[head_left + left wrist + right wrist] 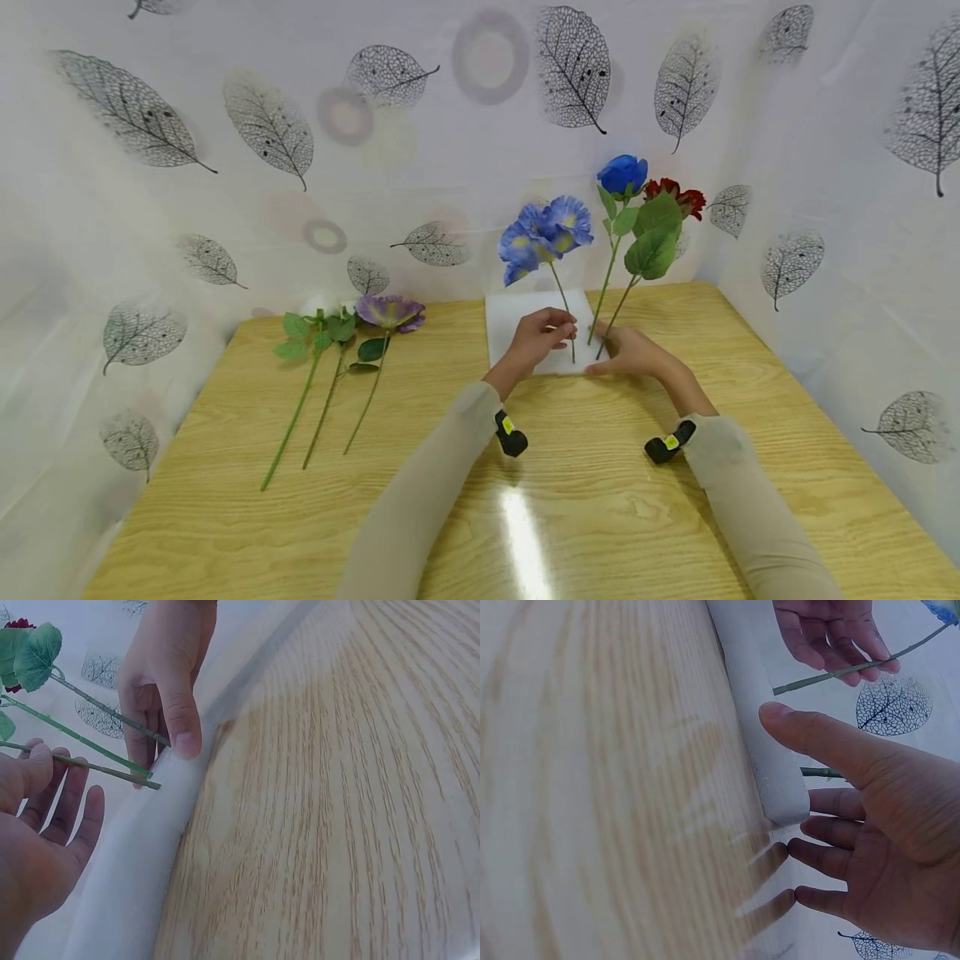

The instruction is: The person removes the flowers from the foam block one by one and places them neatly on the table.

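Note:
My left hand (534,340) pinches the stem of a blue-purple artificial flower (546,235) between thumb and fingers. Its stem stands nearly upright, with the lower end at the white foam block (508,317). At the block's right end is my right hand (639,353). In the right wrist view the thumb (810,731) lies over the foam and the other fingers extend along its side, touching its edge and the table. Beside this hand a blue rose (622,175) and a red flower (692,202) with big green leaves stand in the foam.
On the left of the wooden table (225,417) lie several artificial stems, among them a purple flower (390,312) and white blooms (318,305) with green leaves. A leaf-printed white curtain (420,167) surrounds the table at the back and sides.

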Demonstrator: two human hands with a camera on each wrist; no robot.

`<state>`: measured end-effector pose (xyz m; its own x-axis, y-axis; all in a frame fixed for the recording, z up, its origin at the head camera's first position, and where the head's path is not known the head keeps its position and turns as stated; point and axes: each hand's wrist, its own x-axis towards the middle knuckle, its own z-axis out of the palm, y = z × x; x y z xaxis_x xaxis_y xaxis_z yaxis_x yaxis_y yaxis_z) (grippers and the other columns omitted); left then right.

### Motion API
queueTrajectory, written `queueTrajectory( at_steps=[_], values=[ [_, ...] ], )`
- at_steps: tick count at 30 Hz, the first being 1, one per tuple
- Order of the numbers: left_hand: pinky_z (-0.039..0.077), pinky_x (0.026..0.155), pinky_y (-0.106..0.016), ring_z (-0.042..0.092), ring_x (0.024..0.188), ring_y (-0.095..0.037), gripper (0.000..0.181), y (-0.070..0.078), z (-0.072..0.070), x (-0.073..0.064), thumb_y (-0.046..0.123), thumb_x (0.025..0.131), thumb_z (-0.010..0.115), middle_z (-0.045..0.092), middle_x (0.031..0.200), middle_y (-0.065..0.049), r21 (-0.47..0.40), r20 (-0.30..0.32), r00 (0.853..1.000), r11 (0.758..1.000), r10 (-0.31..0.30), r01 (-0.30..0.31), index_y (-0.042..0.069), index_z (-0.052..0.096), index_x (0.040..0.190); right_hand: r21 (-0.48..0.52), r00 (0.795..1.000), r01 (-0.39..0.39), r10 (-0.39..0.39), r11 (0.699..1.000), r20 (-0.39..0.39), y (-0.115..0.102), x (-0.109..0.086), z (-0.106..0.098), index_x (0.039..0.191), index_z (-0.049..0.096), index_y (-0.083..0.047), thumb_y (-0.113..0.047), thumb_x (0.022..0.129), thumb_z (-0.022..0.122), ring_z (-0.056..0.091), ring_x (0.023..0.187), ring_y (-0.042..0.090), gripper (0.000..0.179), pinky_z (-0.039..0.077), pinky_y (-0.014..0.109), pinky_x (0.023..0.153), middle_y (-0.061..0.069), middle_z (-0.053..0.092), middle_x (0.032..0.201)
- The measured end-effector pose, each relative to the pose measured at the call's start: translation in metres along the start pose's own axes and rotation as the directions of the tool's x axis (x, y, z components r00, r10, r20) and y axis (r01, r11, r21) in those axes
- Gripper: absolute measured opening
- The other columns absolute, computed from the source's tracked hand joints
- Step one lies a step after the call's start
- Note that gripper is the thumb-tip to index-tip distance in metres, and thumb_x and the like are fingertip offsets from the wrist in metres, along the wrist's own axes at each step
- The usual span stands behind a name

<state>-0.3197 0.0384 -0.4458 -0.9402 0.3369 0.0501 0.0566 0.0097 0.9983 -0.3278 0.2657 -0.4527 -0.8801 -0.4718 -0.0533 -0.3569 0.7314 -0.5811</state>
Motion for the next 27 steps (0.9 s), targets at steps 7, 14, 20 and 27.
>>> queueTrajectory(
  at_steps=[7, 14, 20, 27],
  values=[
    [0.061, 0.093, -0.045, 0.069, 0.088, -0.010, 0.018, 0.003, -0.001, 0.001, 0.012, 0.101, 0.064, 0.072, 0.106, -0.012, -0.009, -0.059, 0.996, 0.998, 0.066, -0.067, 0.002, 0.070, 0.114, 0.004, 1.000, -0.010, 0.010, 1.000, 0.004, -0.003, 0.000, -0.001, 0.153, 0.034, 0.010, -0.039, 0.084, 0.084, 0.041, 0.144, 0.045, 0.098, 0.039, 0.058, 0.116, 0.028, 0.040, 0.156],
    [0.058, 0.093, -0.057, 0.072, 0.091, -0.026, 0.018, 0.010, -0.004, 0.000, 0.008, 0.100, 0.065, 0.071, 0.107, -0.024, 0.013, -0.093, 0.984, 0.989, 0.149, -0.149, -0.002, 0.070, 0.113, -0.002, 1.000, -0.010, 0.010, 1.000, 0.008, -0.002, -0.001, -0.001, 0.155, 0.032, 0.008, -0.040, 0.084, 0.084, 0.038, 0.145, 0.046, 0.101, 0.038, 0.059, 0.117, 0.029, 0.037, 0.157],
    [0.056, 0.094, -0.060, 0.071, 0.096, -0.036, 0.020, 0.012, -0.008, -0.004, 0.008, 0.100, 0.064, 0.071, 0.106, -0.024, 0.022, -0.083, 0.983, 0.987, 0.163, -0.161, -0.005, 0.069, 0.115, 0.001, 1.000, -0.021, 0.021, 1.000, 0.010, 0.001, 0.000, 0.000, 0.156, 0.030, 0.007, -0.042, 0.085, 0.083, 0.037, 0.146, 0.046, 0.101, 0.037, 0.059, 0.118, 0.028, 0.036, 0.158],
    [0.056, 0.094, -0.061, 0.071, 0.093, -0.032, 0.018, 0.012, -0.013, -0.005, 0.007, 0.100, 0.064, 0.070, 0.108, -0.026, 0.020, -0.086, 0.984, 0.988, 0.155, -0.154, -0.003, 0.070, 0.114, -0.021, 1.000, -0.026, 0.026, 0.999, 0.010, 0.002, 0.000, 0.001, 0.155, 0.031, 0.008, -0.043, 0.085, 0.083, 0.038, 0.145, 0.046, 0.101, 0.037, 0.059, 0.118, 0.028, 0.037, 0.157]
  ],
)
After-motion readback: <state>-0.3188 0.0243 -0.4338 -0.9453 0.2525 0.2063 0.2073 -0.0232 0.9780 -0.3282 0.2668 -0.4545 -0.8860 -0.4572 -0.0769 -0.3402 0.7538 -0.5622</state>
